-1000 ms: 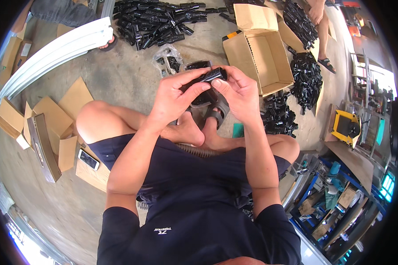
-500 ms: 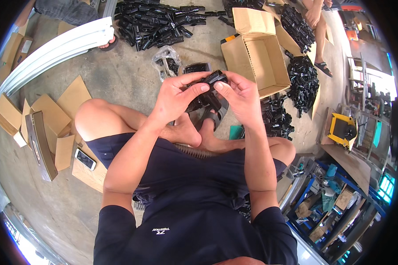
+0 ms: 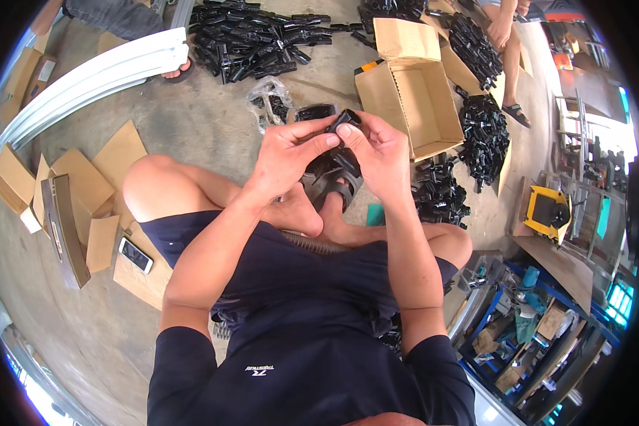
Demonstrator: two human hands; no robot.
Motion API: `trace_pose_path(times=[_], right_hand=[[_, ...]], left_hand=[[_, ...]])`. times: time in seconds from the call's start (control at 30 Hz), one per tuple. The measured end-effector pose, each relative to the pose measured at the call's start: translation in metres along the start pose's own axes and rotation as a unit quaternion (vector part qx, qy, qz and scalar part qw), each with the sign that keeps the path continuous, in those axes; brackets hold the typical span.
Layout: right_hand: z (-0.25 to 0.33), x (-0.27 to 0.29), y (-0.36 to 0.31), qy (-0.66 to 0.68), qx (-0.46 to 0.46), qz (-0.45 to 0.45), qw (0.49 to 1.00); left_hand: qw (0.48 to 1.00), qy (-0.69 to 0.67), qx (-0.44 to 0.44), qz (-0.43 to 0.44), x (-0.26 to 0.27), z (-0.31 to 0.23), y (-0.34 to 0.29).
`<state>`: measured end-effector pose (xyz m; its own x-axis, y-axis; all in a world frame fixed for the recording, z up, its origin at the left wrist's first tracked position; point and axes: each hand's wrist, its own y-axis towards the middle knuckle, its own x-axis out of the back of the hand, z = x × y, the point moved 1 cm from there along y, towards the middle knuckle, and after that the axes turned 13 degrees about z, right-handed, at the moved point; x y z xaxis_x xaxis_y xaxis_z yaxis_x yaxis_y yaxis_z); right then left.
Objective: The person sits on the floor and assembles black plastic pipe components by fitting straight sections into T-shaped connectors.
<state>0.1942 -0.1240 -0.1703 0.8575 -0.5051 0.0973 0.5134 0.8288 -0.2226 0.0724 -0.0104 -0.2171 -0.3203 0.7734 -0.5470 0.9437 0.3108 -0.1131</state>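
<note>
Both my hands pinch one glossy black tubular part over the floor in front of my crossed legs. My left hand grips its left side, thumb on top and fingers behind. From the right, my right hand holds it, with the thumb pressed across the front. The hands cover much of the part; its round upper end shows between the fingertips. More black parts lie just below and behind the hands, beside my sandal. A clear plastic bag with small black pieces sits beyond my left hand.
An open cardboard box stands ahead to the right. Heaps of black parts cover the far floor, with another pile by my right knee. A phone rests on cardboard at left. White channels extend leftward. Other people sit far off.
The black part has turned between my fingers, so its round end now faces up more. My right thumb has shifted slightly left over it.
</note>
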Motion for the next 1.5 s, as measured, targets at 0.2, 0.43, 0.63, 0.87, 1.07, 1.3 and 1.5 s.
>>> trace_pose_path(times=[0.2, 0.43, 0.63, 0.87, 1.07, 1.3, 1.5], right_hand=[[0.004, 0.0, 0.054, 0.072, 0.012, 0.002, 0.997], [-0.117, -0.068, 0.139, -0.45, 0.093, 0.111, 0.881], [-0.239, -0.104, 0.178, -0.611, 0.069, 0.246, 0.749], [-0.272, -0.121, 0.205, -0.701, -0.033, 0.296, 0.648], [-0.276, -0.132, 0.195, -0.745, -0.033, 0.322, 0.583], [-0.236, -0.111, 0.165, -0.588, 0.012, 0.253, 0.768], [-0.161, -0.056, 0.099, -0.265, 0.077, 0.123, 0.953]], left_hand=[[0.964, -0.214, -0.1, -0.122, 0.015, -0.043, -0.009], [0.943, -0.212, -0.165, -0.197, 0.052, -0.071, -0.019], [0.91, -0.296, -0.146, -0.252, 0.043, -0.068, -0.011], [0.927, -0.304, -0.067, -0.207, 0.04, -0.06, 0.015], [0.933, -0.271, -0.122, -0.202, 0.048, -0.029, 0.022], [0.953, -0.112, -0.11, -0.259, 0.048, -0.017, 0.025], [0.933, -0.251, -0.137, -0.219, 0.041, -0.024, 0.014]])
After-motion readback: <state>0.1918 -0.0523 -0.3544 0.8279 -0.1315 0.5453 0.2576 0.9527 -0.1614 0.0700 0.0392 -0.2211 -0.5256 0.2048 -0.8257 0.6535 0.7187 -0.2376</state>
